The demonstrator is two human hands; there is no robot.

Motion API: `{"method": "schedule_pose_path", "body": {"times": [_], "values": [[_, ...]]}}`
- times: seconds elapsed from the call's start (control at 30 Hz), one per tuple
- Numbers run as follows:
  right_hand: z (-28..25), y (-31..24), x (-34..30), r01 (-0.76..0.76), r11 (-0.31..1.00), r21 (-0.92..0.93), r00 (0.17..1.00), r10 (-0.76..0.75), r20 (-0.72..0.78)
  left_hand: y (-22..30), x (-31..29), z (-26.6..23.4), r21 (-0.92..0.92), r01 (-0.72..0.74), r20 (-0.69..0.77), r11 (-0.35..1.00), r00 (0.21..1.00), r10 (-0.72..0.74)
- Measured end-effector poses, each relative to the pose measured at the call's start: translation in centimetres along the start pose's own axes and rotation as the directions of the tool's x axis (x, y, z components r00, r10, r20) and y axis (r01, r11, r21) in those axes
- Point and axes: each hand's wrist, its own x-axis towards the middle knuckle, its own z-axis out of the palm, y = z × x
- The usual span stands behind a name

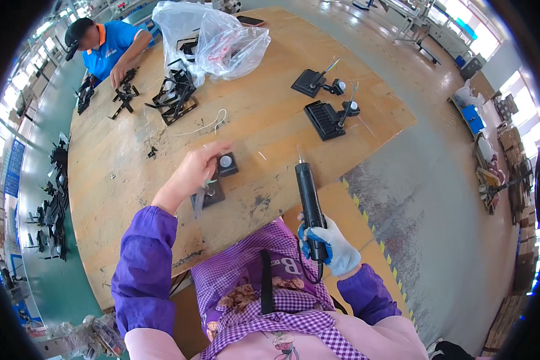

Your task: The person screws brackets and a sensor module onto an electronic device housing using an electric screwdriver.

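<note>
My left hand [199, 170], bare, bends its fingers round the edge of a small black floodlight's sensor head [227, 165], which has a round white lens. The floodlight's flat black body [212, 195] lies partly under that hand, with short wires and a clear strip beside it. In my right hand [337, 247], gloved in white and blue, is a black electric screwdriver [309, 195]. Its thin bit points away from me over the table's near right edge, apart from the floodlight. The fingers wrap round the lower part of the screwdriver, and its cord hangs down.
Two black floodlights with sensors [325, 119] lie at the right of the wooden table [270, 204]. Farther off are black brackets [175, 99], a clear plastic bag [231, 51] and white string [207, 127]. A person in blue [115, 51] handles black parts at the far left.
</note>
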Motion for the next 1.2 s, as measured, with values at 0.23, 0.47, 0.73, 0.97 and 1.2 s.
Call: {"method": "schedule_pose_path", "body": {"times": [0.23,0.47,0.73,0.97,1.2], "values": [[-3.2,-4.9,1.0,-0.109,0.989,0.099,0.991,0.101,0.087,-3.2,-3.1,0.8,-0.151,0.108,-0.360,0.983,0.920,-0.157],[-4.7,-7.8,2.8,-0.079,0.978,0.191,0.997,0.082,-0.004,-2.1,-6.6,1.7,0.109,0.093,-0.375,0.990,0.926,-0.046],[-6.3,-10.2,3.7,0.079,0.984,0.161,0.994,-0.066,-0.086,0.5,-5.7,2.2,0.186,0.044,-0.222,0.982,0.975,-0.002],[-1.2,-6.6,5.4,-0.055,0.995,0.080,0.996,0.048,0.077,3.0,-6.9,3.8,0.301,0.250,-0.347,0.920,0.928,-0.138],[1.8,-5.0,7.7,-0.096,0.992,0.084,0.988,0.085,0.130,3.1,-7.6,3.4,0.342,0.182,-0.317,0.922,0.946,-0.070]]}}
